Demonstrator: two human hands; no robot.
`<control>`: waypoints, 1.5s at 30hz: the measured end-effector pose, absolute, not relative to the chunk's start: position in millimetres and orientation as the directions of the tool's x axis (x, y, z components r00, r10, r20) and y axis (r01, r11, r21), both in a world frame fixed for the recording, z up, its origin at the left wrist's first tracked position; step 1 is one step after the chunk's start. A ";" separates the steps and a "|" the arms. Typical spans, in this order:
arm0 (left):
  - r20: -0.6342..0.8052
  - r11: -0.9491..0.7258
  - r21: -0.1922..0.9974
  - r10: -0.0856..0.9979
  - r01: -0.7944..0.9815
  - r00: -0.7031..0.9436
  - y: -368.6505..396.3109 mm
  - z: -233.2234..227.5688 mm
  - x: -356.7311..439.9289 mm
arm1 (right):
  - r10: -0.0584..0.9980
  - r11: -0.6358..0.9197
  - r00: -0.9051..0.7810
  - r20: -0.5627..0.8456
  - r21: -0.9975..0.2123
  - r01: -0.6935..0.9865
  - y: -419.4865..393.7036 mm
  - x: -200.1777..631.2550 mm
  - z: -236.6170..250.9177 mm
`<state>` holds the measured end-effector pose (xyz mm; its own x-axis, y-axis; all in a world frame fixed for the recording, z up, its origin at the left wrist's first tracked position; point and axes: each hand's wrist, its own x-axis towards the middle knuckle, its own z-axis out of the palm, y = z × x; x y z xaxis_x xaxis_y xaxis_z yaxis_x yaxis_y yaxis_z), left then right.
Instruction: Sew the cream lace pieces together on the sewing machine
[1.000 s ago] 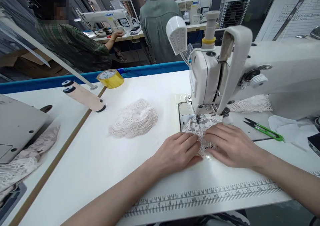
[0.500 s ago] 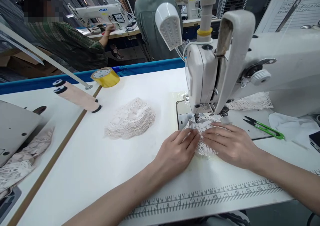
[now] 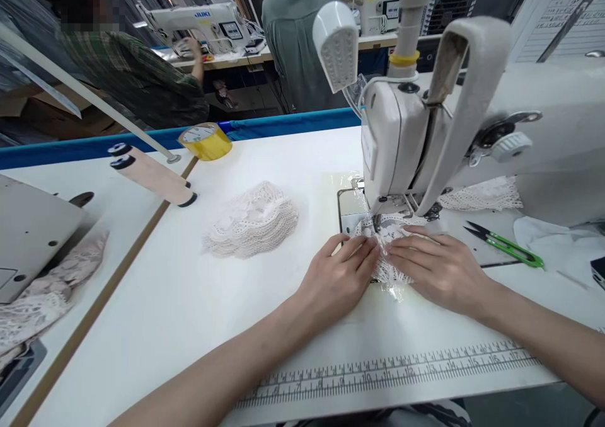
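My left hand [image 3: 343, 273] is bending its fingers down onto a lace piece [image 3: 390, 271], though I can't tell whether it is pinching it, since the thumb is mostly hidden; my right hand [image 3: 442, 266] is lying loosely open, its fingers nearly straight and pressing flat on the other side. From up here I'm seeing the lace sitting under the presser foot [image 3: 377, 222] of the sewing machine [image 3: 392, 143], its pale openwork puckering between the fingertips and ending in a fringed-looking edge. Glossy clear film [image 3: 394, 293] is catching light just below it. To the left, a lace stack [image 3: 253, 222] is fanning out in soft scalloped layers on the smooth white tabletop [image 3: 283, 326]. Beyond it, a shiny yellow tape roll [image 3: 208, 143] is resting near a matte, pale pink thread spool [image 3: 158, 181]. Green-handled snips [image 3: 510, 247] are lying right of my right hand, their dark blades pointing toward the machine.

Compared with half a second ago, the lace's lower edge is showing nearer the foot, and more film is glinting below. A co-worker's hand [image 3: 195, 49] is now reaching farther left at the machine behind. The stack is staying put.
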<state>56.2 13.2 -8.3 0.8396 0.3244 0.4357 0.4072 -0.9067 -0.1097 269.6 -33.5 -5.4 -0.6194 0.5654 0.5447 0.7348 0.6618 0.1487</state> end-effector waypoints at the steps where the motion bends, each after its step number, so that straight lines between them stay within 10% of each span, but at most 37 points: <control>1: 0.436 -0.903 -0.117 0.327 0.413 0.839 14.2 -8.2 56.8 | 0.568 0.653 -0.619 0.542 0.160 0.740 -32.7 269.8 -5.9; 45: 0.468 -0.881 -0.082 0.378 0.465 0.799 9.9 -6.8 55.7 | 0.668 0.534 -0.526 0.527 0.153 0.832 -34.1 263.8 -9.1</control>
<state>55.7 9.9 -6.8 0.7989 0.3780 0.4679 0.4652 -0.8814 -0.0822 263.8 -34.1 -9.1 -0.5255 0.6677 0.5273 0.8316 0.5339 0.1528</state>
